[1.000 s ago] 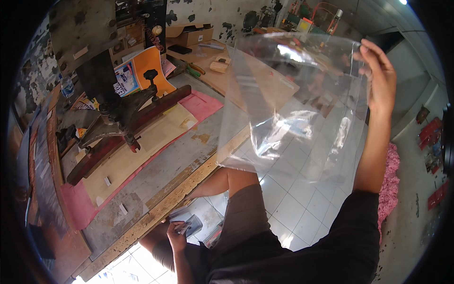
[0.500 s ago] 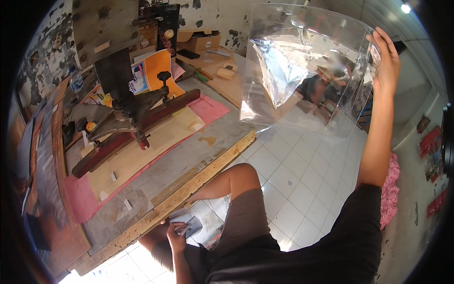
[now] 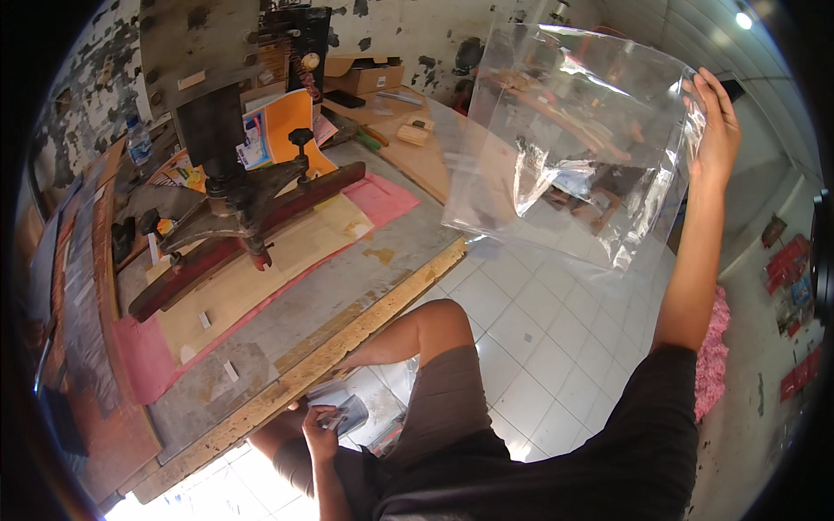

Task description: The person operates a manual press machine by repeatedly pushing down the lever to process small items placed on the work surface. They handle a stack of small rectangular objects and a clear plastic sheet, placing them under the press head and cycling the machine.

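Note:
My right hand [image 3: 716,130] is raised at the upper right, its fingers closed on the edge of a large clear plastic sheet [image 3: 530,117]. The sheet hangs in the air beyond the table's right corner, creased and shining with reflections. Low down, between my lap and the table edge, my left hand [image 3: 321,431] is closed. A small greyish piece shows at its fingers, too unclear to name. Beside those fingers is a see-through plastic piece [image 3: 352,417]; whether the hand holds it I cannot tell.
A press [image 3: 228,204] with a long dark red bar [image 3: 326,195] stands over a pink sheet [image 3: 382,198] on the worn worktable [image 3: 334,295]. Behind it are a cardboard box [image 3: 365,76], a phone [image 3: 344,99] and a water bottle [image 3: 137,141]. White floor tiles [image 3: 512,347] lie to the right.
The plastic sheet has swung and tipped, its reflections shifting, and its top edge is lower. My right hand has moved slightly down and right. The left hand has barely moved.

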Tool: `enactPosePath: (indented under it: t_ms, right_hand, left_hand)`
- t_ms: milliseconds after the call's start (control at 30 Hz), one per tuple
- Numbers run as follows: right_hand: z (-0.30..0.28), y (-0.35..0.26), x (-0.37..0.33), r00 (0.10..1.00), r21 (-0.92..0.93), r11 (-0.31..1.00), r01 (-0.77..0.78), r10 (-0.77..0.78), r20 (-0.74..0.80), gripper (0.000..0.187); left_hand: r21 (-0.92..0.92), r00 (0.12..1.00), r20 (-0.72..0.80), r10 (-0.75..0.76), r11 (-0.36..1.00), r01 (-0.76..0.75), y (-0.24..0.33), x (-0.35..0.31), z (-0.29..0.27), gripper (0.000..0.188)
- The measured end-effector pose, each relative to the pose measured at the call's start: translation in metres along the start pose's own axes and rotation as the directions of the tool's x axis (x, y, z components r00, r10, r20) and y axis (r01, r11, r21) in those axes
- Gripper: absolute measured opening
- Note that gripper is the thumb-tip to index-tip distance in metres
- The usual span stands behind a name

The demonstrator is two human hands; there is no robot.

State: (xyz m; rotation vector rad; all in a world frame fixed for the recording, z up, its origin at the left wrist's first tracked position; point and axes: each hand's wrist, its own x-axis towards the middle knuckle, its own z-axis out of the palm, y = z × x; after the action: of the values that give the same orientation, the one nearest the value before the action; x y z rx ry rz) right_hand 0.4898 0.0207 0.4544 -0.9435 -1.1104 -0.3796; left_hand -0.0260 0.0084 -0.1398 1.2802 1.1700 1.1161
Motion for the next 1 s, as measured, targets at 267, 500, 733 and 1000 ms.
enactPosePath:
  t_ms: [267, 500, 733, 1000]
  right_hand:
    - [-0.008, 0.005, -0.001, 0.998, -0.008, 1.0, 0.014, -0.015, -0.066, 0.031]
    - [-0.048, 0.029, 0.006, 0.998, -0.174, 0.985, 0.023, -0.032, -0.052, 0.027]
    - [-0.226, 0.08, -0.01, 0.981, -0.399, 0.906, -0.143, 0.076, -0.179, 0.027]
    - [-0.212, 0.174, -0.267, 0.77, -0.525, 0.708, -0.473, 0.621, 0.143, 0.023]
  left_hand:
    - [-0.076, 1.0, -0.009, -0.018, 0.997, 0.017, 0.003, -0.001, 0.002, 0.019]
    - [-0.061, 0.999, -0.029, -0.033, 0.998, 0.031, -0.011, 0.0, -0.001, 0.018]
    - [-0.058, 0.999, -0.042, -0.023, 0.998, 0.021, -0.007, -0.001, 0.0, 0.017]
    - [-0.036, 0.993, -0.089, -0.078, 0.997, 0.075, 0.011, -0.009, -0.003, 0.014]
